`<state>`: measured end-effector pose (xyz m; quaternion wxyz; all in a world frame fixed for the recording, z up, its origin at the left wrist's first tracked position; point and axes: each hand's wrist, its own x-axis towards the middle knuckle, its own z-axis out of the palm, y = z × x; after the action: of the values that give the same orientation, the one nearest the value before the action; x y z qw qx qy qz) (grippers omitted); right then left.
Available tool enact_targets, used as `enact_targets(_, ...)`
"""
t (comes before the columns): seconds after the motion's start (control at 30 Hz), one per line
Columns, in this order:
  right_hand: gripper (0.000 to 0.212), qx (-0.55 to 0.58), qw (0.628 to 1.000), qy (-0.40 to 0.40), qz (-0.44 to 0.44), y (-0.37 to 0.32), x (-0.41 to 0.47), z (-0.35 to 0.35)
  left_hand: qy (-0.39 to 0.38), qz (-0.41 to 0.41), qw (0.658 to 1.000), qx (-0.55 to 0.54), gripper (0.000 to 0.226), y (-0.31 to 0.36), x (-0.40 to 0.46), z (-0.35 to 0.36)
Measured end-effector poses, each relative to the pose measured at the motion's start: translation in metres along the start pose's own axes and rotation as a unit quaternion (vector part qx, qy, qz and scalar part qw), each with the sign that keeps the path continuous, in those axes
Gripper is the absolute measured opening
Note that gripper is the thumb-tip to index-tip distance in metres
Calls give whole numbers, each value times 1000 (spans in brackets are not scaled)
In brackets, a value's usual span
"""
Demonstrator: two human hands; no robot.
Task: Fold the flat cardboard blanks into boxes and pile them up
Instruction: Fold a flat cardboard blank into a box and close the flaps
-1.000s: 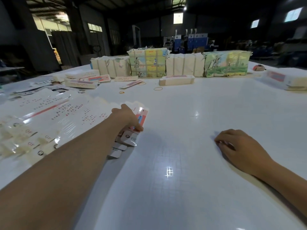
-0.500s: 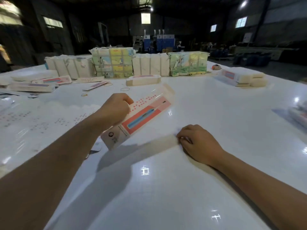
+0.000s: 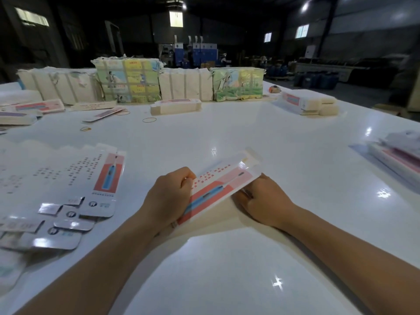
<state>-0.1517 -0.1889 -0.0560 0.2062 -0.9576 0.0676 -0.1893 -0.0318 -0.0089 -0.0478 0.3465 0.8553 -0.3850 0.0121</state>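
Note:
A flat white cardboard blank point(image 3: 219, 185) with a red panel and a blue toothbrush picture is held just above the white table point(image 3: 284, 142), tilted up to the right. My left hand point(image 3: 169, 198) grips its near left end, fingers curled over the edge. My right hand point(image 3: 264, 201) holds its right long edge from below, fingers curled under it. A fanned spread of more flat blanks point(image 3: 68, 178) lies on the table to the left.
Folded boxes are piled at the far right point(image 3: 306, 103) and the right edge point(image 3: 400, 158); one lies mid-back point(image 3: 176, 106), others far left point(image 3: 34, 109). Wrapped bundles point(image 3: 127, 80) line the back edge. Rubber bands point(image 3: 149, 120) lie loose on the table.
My left hand lifted one blank off the fanned spread and carried it right to the centre. My right hand rose from the table and took hold of the blank's right edge.

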Motion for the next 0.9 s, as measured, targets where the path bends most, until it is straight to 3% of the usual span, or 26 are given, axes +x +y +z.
enact_targets(0.07,29,71,996,32,38,-1,0,-4,3,7,1000,-4,22,0,0,-1)
enact_targets(0.13,40,186,971,101,109,-1,3,-9,3,10,1000,-2,22,-1,-1,-2)
enact_targets(0.17,41,281,939,132,144,0,5,-13,2,11,1000,2,21,-1,-1,-3)
enact_targets(0.27,34,555,787,143,229,0,8,-25,0,19,1000,24,20,-2,-2,-4)
enact_targets(0.3,35,579,772,123,233,0,8,-26,-3,19,999,30,20,-2,-2,-4)
enact_targets(0.4,26,511,831,71,208,2,5,-22,-7,15,998,57,28,2,-5,-6)
enact_targets(0.47,18,466,859,55,205,3,3,-19,16,43,987,156,32,5,-6,-7)
enact_targets(0.57,20,460,861,62,208,0,2,-19,77,111,962,238,57,16,-9,-5)
enact_targets(0.63,22,466,858,75,202,-2,1,-20,48,122,952,275,86,25,-11,-1)
enact_targets(0.7,22,470,857,80,195,-4,-1,-20,19,114,945,305,101,28,-13,3)
enact_targets(0.9,20,491,847,91,183,-6,-1,-19,-2,70,966,250,89,27,-10,2)
